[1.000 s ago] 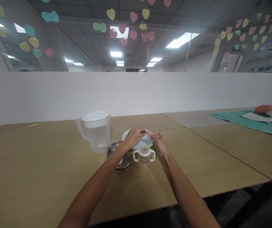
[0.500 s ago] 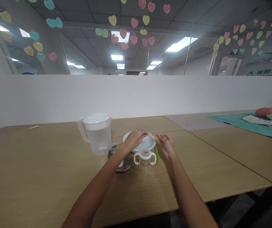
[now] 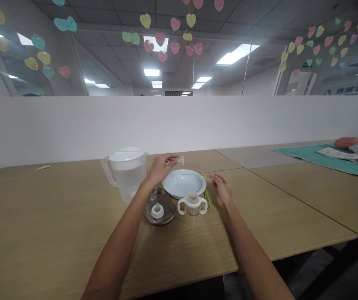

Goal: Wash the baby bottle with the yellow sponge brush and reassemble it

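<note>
My left hand is raised above the back left of the white bowl, its fingers pinching a small translucent piece that looks like soft plastic. Right of the bowl, my right hand has its fingertips drawn together. A thin dark line runs from near those fingertips over the bowl; whether the hand holds it I cannot tell. In front of the bowl stands a clear two-handled baby bottle, uncapped. Left of it, a metal tray carries a white bottle collar and a small clear cup, partly behind my left forearm.
A lidded clear pitcher with liquid stands left of the tray. A green-handled brush lies beside the bowl. Far right, a teal mat bears cloth and a reddish object. The wooden table's front edge is close.
My left hand has lifted up and left from over the bowl, carrying the translucent piece away from my right hand. The collar on the tray now shows fully. My right hand has barely moved.
</note>
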`<action>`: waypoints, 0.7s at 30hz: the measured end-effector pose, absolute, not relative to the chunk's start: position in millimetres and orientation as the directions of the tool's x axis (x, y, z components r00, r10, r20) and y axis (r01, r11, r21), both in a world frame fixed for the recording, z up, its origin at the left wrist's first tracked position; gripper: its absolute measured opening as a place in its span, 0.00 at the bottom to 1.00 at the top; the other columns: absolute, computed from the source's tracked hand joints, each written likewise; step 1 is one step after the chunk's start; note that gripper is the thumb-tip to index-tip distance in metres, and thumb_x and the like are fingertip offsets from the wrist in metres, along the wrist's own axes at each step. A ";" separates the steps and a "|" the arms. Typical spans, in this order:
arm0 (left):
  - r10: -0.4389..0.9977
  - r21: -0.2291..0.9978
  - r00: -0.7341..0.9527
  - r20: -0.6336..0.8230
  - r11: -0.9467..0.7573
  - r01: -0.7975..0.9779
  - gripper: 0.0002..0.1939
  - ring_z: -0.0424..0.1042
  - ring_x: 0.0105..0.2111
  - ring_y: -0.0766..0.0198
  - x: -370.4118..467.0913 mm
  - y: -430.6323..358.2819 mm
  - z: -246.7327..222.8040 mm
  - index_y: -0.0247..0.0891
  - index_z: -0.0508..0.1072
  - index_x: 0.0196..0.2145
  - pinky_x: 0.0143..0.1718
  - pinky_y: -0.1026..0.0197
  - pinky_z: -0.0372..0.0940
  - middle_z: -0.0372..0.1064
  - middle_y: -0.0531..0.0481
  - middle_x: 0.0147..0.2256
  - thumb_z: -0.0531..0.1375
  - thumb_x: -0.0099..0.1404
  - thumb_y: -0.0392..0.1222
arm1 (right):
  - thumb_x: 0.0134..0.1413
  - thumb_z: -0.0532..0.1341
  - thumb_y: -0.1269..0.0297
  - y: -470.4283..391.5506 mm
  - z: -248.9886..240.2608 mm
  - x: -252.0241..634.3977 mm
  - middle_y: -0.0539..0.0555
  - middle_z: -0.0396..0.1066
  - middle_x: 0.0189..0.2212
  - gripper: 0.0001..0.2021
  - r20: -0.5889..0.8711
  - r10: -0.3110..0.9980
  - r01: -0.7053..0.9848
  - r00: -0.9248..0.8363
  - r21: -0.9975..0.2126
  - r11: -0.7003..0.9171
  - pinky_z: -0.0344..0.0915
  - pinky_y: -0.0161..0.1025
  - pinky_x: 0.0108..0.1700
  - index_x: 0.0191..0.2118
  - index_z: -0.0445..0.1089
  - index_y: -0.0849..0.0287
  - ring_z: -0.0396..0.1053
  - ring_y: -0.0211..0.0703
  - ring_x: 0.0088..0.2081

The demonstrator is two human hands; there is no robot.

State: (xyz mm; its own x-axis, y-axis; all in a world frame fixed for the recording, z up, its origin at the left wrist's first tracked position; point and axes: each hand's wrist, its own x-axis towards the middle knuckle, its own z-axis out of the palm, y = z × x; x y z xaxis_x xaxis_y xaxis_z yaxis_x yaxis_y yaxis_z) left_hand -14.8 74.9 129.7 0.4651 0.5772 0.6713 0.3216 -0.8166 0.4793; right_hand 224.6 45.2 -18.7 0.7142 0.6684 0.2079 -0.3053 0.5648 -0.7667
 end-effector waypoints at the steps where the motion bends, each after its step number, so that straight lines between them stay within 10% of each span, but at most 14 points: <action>1: 0.583 0.509 0.483 0.653 -0.811 0.290 0.13 0.71 0.37 0.63 -14.6 71.9 131.6 0.36 0.74 0.41 0.42 0.61 0.63 0.75 0.47 0.37 0.57 0.60 0.41 | 0.30 0.70 0.62 47.0 -19.1 218.7 0.49 0.74 0.25 0.16 0.218 0.687 -0.280 0.693 -0.797 0.535 0.63 0.31 0.24 0.29 0.69 0.59 0.66 0.33 0.22; 11: 0.585 0.737 0.602 0.543 -0.676 -0.008 0.15 0.71 0.35 0.63 -4.3 24.1 150.5 0.33 0.75 0.40 0.34 0.63 0.68 0.74 0.45 0.37 0.58 0.58 0.43 | 0.30 0.69 0.58 58.7 -36.0 208.6 0.47 0.70 0.19 0.17 0.325 0.691 -0.091 0.646 -0.866 0.492 0.61 0.32 0.25 0.29 0.70 0.60 0.65 0.35 0.22; 21: 0.491 0.692 0.735 0.468 -0.720 0.041 0.12 0.70 0.32 0.67 5.8 20.6 137.4 0.35 0.76 0.38 0.34 0.65 0.67 0.74 0.48 0.37 0.57 0.59 0.41 | 0.31 0.69 0.57 60.7 -43.0 209.0 0.45 0.68 0.18 0.18 0.336 0.737 -0.078 0.586 -0.882 0.464 0.58 0.31 0.24 0.31 0.69 0.60 0.63 0.33 0.20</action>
State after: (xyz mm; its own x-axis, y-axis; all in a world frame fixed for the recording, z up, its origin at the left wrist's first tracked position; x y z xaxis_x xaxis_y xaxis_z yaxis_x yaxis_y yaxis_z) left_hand 5.8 20.6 137.4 0.7351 0.4910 0.4676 0.0407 -0.7203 0.6924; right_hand 209.0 60.7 -43.0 0.5864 0.7371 0.3357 -0.0783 0.4642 -0.8823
